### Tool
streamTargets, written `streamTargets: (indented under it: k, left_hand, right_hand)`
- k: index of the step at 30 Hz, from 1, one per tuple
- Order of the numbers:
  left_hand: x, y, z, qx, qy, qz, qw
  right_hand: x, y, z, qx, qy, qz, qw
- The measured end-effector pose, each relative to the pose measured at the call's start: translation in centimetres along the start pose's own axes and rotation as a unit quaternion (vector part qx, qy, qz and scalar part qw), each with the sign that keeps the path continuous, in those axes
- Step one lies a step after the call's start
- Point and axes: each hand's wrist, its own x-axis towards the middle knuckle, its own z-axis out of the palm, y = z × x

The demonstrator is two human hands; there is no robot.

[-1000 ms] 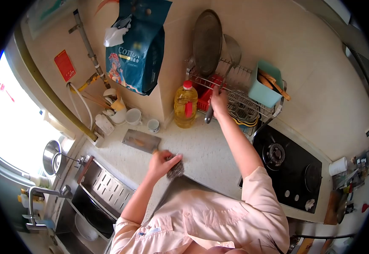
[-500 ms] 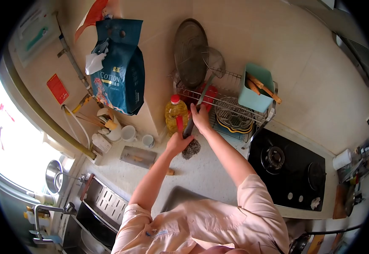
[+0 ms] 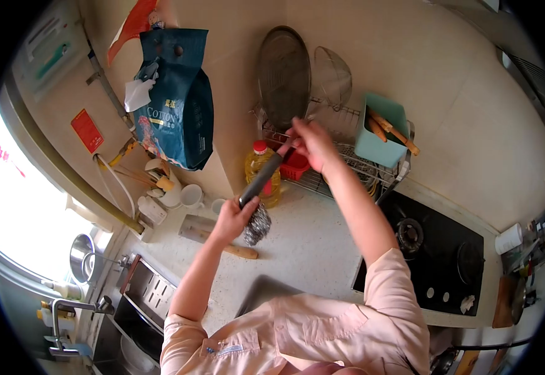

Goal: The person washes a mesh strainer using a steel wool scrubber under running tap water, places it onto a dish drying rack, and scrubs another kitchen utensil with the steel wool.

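A wire-mesh strainer point(image 3: 333, 78) slants up to the right, and its long dark handle point(image 3: 264, 177) runs down toward my left hand point(image 3: 235, 220). That hand is closed at the lower end of the handle. A shaggy ball of steel wool point(image 3: 258, 226) hangs against its fingers, partly hidden by them. My right hand point(image 3: 313, 145), a little blurred, is closed around the thin part of the handle, in front of the wire rack. Below my left hand, a cleaver point(image 3: 241, 252) lies on the counter with its wooden handle pointing right.
A yellow oil bottle point(image 3: 261, 164) and a red basket point(image 3: 295, 166) stand behind the handle. A dark round lid point(image 3: 284, 78) leans on the wall. The wire rack point(image 3: 325, 185) carries a green box point(image 3: 382, 147). To the right is a gas stove point(image 3: 438, 269); a sink point(image 3: 107, 350) is at left.
My left hand has shifted left with the handle's end and the steel wool. My right hand has moved up and right along the handle, and the mesh end has risen to the right.
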Motion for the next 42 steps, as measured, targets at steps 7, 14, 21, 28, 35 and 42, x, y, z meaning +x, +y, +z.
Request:
streamTargets:
  k: [7, 14, 21, 28, 35, 42]
  left_hand:
    - [0.2, 0.8, 1.1, 0.121, 0.086, 0.015, 0.989]
    - [-3.2, -2.7, 2.0, 0.155, 0.077, -0.033, 0.984]
    - [-7.8, -8.4, 2.0, 0.064, 0.093, -0.094, 0.989]
    - [-10.6, -10.0, 1.8, 0.026, 0.123, -0.154, 0.980]
    - [-12.9, -12.1, 0.7, 0.049, 0.133, -0.205, 0.968]
    - [-14.4, -13.8, 0.8, 0.023, 0.172, -0.221, 0.960]
  right_hand:
    - [4.6, -7.0, -2.6, -0.189, 0.042, -0.022, 0.981]
    - [8.5, -13.8, -4.3, -0.335, 0.138, -0.110, 0.925]
    - [11.9, -12.7, -3.5, -0.493, 0.229, -0.174, 0.821]
    - [11.6, -11.6, -1.4, -0.521, 0.233, -0.207, 0.794]
    - [14.7, -7.4, -4.2, -0.513, 0.242, -0.201, 0.799]
    - [15.1, -3.9, -6.1, -0.556, 0.231, -0.207, 0.771]
